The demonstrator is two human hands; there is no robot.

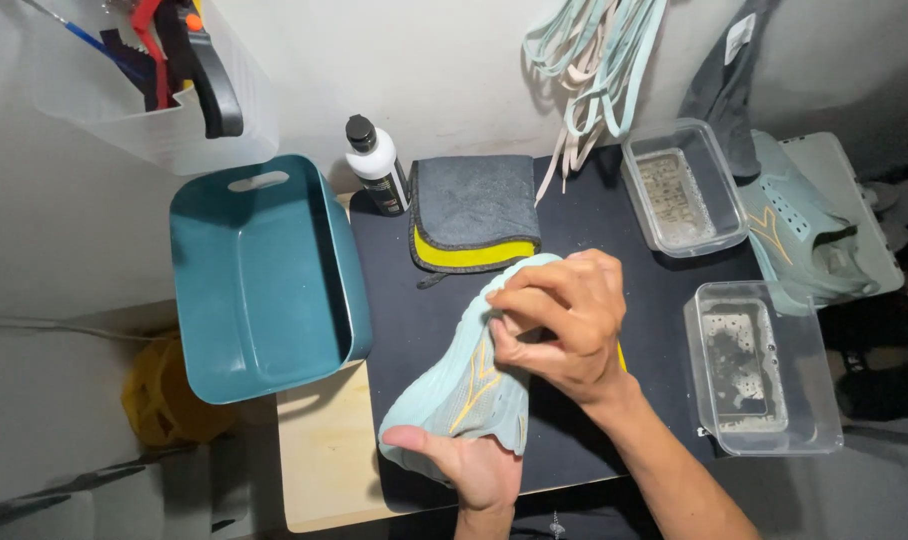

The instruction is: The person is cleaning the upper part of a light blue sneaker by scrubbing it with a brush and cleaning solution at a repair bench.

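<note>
Cradling shoe (454,395) from below, left hand (469,465) cupped around its sole; right hand (564,320) clamped on shoe's upper end. Shoe above black mat (404,310); teal bin (259,275) left of shoe, folded cloth (474,210) beyond.

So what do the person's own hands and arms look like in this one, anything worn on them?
Both are bare. The left hand shows no glove, ring or watch, and only a short stretch of wrist is in view at the bottom edge. The right hand is also ungloved with no ring visible; its forearm is bare down to the frame edge, with no sleeve, strap or bracelet showing.
</note>
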